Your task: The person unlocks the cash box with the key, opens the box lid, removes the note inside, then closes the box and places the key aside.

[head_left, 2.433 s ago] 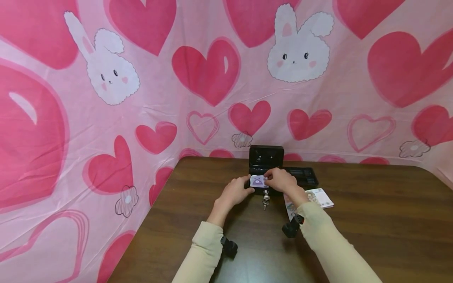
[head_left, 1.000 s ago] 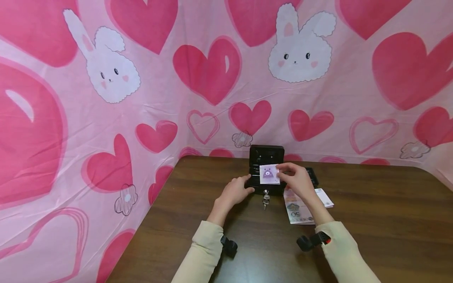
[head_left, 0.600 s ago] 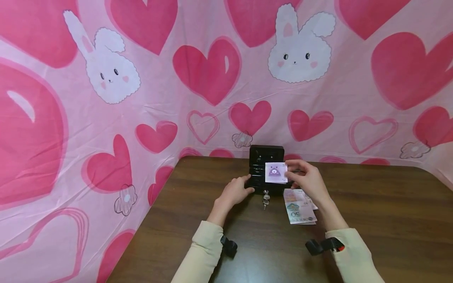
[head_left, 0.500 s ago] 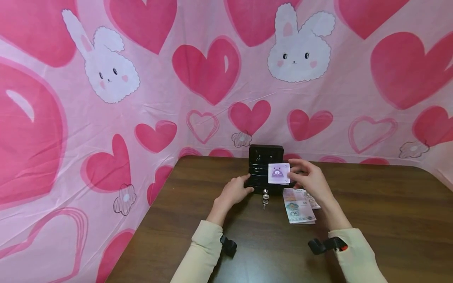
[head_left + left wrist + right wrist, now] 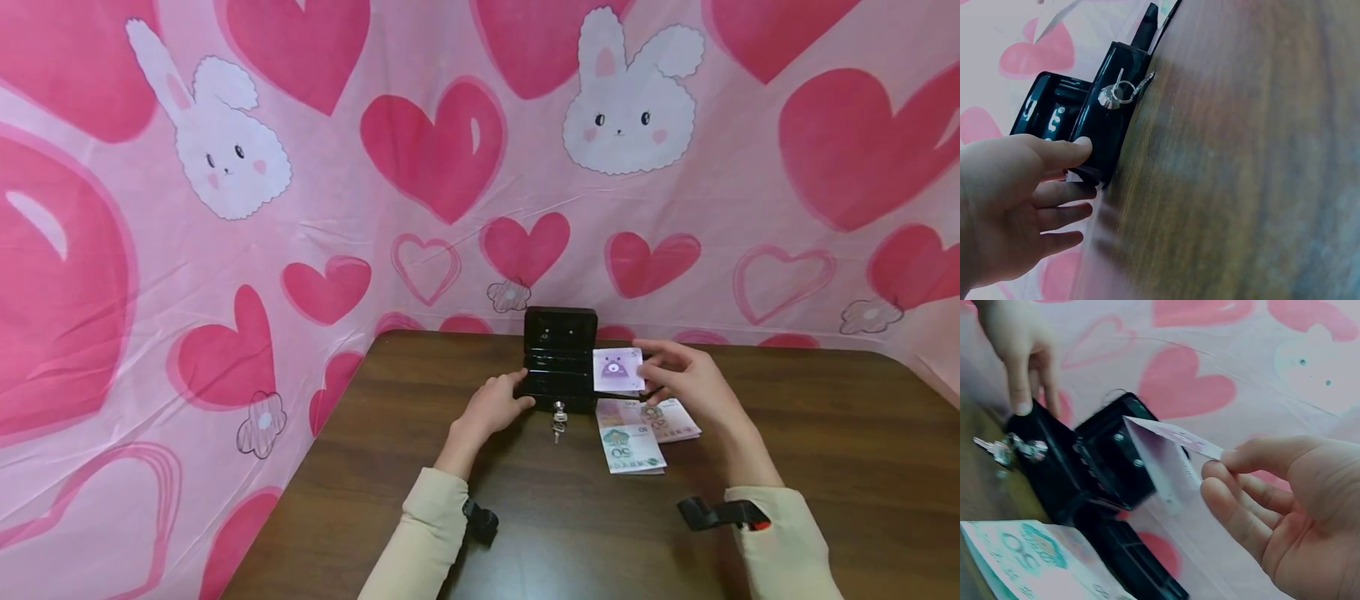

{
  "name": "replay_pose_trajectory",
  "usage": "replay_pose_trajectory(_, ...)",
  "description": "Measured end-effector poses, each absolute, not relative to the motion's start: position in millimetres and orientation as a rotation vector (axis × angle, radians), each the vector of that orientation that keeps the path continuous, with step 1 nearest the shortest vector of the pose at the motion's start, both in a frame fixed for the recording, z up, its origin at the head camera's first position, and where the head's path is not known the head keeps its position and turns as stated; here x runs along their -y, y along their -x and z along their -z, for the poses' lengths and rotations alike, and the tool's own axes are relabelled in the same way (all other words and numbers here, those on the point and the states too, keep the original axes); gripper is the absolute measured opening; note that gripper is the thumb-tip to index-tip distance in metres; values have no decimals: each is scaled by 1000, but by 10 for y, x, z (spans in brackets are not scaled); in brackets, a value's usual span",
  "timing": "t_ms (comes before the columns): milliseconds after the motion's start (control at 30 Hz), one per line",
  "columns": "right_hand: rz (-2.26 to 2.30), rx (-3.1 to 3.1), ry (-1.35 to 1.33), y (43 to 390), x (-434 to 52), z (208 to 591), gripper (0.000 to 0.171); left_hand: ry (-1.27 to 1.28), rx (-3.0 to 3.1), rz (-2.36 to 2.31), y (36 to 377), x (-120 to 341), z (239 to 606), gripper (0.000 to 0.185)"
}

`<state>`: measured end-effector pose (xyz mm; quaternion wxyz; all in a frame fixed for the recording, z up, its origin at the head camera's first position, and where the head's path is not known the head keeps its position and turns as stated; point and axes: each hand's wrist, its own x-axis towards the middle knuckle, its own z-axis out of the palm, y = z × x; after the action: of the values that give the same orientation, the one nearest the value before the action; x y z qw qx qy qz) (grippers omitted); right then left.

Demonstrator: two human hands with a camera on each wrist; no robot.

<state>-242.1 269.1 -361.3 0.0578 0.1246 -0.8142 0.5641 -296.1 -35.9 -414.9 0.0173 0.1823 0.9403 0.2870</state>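
A pink cloth (image 5: pixel 360 242) printed with red hearts and white bunnies hangs behind and to the left of the dark wooden surface (image 5: pixel 825 467) in front of me. Near the far edge of that surface stands a small black cash box (image 5: pixel 558 358), its lid raised upright toward the cloth. A key (image 5: pixel 558 411) sits in the lock on the box's front wall, with more keys hanging from it down to the wood.

My left hand (image 5: pixel 491 407) rests against the box at its front left corner: the thumb presses on the front wall and the other fingers, only loosely bent, lie along the left side. It grips nothing.

My right hand (image 5: pixel 686 377) is raised just to the right of the box, off the surface, and pinches a small note (image 5: pixel 618 370) between the thumb and the fingertips. The note is white and lilac with a little purple figure on it, and it stands nearly upright, its face toward me, its left edge just beside the box's right side. I cannot tell whether it touches the box.

Below that hand, a few banknotes (image 5: pixel 637 429) lie flat and fanned on the wood, just right of the keys; the nearest one is greenish.

A black tray (image 5: pixel 1141 569) lies beside the box, at its right.
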Motion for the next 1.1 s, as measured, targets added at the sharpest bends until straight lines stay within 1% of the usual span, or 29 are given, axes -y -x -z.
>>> replay_pose_trajectory(233,-1577,2610,-422,2368,-2925,3583,49,-569,-2926,-884,2969,369,4162,58)
replay_pose_trajectory(533,-1465,2795,-447,2270,-3280,3659,47,-566,-2925,-885,2988,368,4182,59)
replay_pose_trajectory(667,-1499,2843,-474,2233,-3429,3713,47,-575,-2923,-893,2988,357,4179,59)
replay_pose_trajectory(933,-1680,2974,-370,2196,-3594,3782,53,-580,-2924,-888,2981,365,4175,59)
replay_pose_trajectory(1100,-1644,3040,-426,2210,-3688,3861,51,-577,-2925,-879,2985,362,4181,59)
